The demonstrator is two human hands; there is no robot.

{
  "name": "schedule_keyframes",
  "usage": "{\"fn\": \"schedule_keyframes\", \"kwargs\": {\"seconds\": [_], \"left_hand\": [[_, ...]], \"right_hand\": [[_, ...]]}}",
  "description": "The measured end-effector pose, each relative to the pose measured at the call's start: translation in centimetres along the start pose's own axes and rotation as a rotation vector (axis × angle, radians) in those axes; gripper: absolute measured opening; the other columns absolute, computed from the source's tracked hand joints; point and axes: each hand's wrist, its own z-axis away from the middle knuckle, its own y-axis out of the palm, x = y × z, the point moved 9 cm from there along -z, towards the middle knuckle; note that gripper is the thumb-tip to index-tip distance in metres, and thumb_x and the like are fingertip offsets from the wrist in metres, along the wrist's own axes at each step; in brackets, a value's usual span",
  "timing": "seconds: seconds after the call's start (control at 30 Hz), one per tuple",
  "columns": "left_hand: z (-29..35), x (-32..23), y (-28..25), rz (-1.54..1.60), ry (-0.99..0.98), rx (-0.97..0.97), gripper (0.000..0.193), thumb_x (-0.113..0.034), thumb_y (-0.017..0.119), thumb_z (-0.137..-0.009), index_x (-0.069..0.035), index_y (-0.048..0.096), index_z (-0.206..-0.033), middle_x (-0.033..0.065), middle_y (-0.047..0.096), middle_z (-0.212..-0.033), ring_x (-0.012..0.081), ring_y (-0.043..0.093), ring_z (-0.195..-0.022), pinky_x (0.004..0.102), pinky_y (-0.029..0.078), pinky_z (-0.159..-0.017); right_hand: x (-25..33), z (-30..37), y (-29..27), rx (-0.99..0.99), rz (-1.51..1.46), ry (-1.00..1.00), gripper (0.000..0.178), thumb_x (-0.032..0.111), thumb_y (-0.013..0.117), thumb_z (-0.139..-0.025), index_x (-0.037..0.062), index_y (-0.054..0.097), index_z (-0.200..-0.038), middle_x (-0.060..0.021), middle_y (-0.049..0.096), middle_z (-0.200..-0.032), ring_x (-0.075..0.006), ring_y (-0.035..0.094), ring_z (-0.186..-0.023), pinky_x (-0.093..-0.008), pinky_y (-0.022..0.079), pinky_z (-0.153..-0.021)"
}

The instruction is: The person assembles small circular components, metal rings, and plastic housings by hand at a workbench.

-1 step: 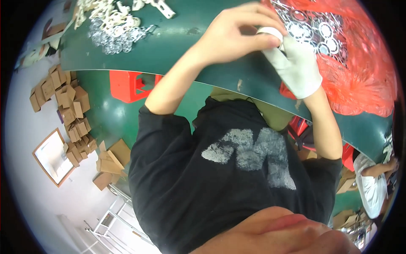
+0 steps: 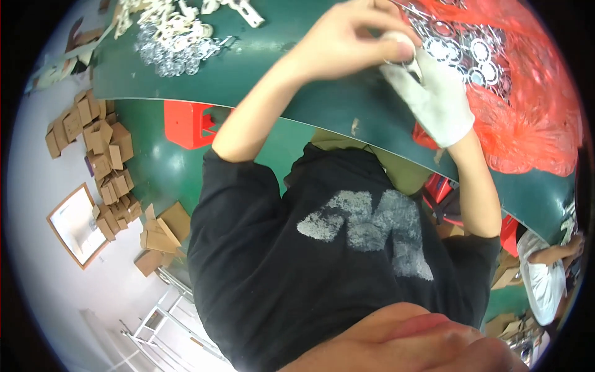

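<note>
My bare left hand point(image 2: 347, 40) is closed, with thumb and fingers pinching a small white round plastic part point(image 2: 393, 37). My right hand point(image 2: 441, 102), in a pale glove, is at the same part from the other side, its thumb below and its fingers partly hidden behind the part. Both hands are above the green table point(image 2: 322, 102), close to its front edge. Beside the gloved hand lies a pile of shiny clear and silver rings point(image 2: 480, 53), resting on a red plastic bag point(image 2: 527, 133).
At the far left of the table are white plastic parts point(image 2: 170, 25) and a heap of clear round pieces point(image 2: 180, 56). A red stool point(image 2: 185, 124) stands below the edge. Cardboard boxes point(image 2: 99, 139) line the left wall. Another person point(image 2: 542, 273) is at the right.
The white part has turned slightly between my hands, and its lower side shows more beside the glove. The left wrist has shifted a little. The whole view has moved slightly.
</note>
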Motion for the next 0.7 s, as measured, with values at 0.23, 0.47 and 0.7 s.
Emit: {"fn": "schedule_keyframes", "kwargs": {"seconds": [0.23,0.47,0.7], "left_hand": [[-10.1,3.5,-14.3,0.425,0.005,-0.487,0.031,-0.028,0.061,-0.103,0.001,0.066,-0.112,0.0095,0.068,-0.095,0.0206,0.068,-0.078,0.0328,0.056,-0.067],[-0.4,0.7,-20.0,-1.074,-0.401,-0.597,0.049,-0.045,0.067,-0.094,-0.002,0.073,-0.118,0.0215,0.069,-0.124,0.0393,0.069,-0.111,0.0451,0.055,-0.094],[6.7,4.8,-20.8,-1.031,-0.378,-0.725,0.034,-0.020,0.070,-0.092,-0.001,0.066,-0.121,0.0259,0.064,-0.112,0.0410,0.065,-0.098,0.0462,0.053,-0.089]], "right_hand": [[1.2,-0.2,1.2,0.103,0.116,-0.045,0.049,0.042,0.068,-0.092,0.0095,0.069,-0.128,-0.0045,0.072,-0.080,-0.0215,0.072,-0.079,-0.0345,0.053,-0.074],[1.7,0.2,1.2,0.112,0.095,-0.082,0.042,0.043,0.060,-0.097,0.0122,0.071,-0.124,-0.0144,0.075,-0.107,-0.0294,0.074,-0.098,-0.0400,0.057,-0.086],[2.5,0.5,1.6,0.126,0.189,-0.148,0.039,0.042,0.055,-0.100,0.0142,0.071,-0.121,-0.0123,0.076,-0.106,-0.0324,0.074,-0.095,-0.0434,0.057,-0.085]]}}
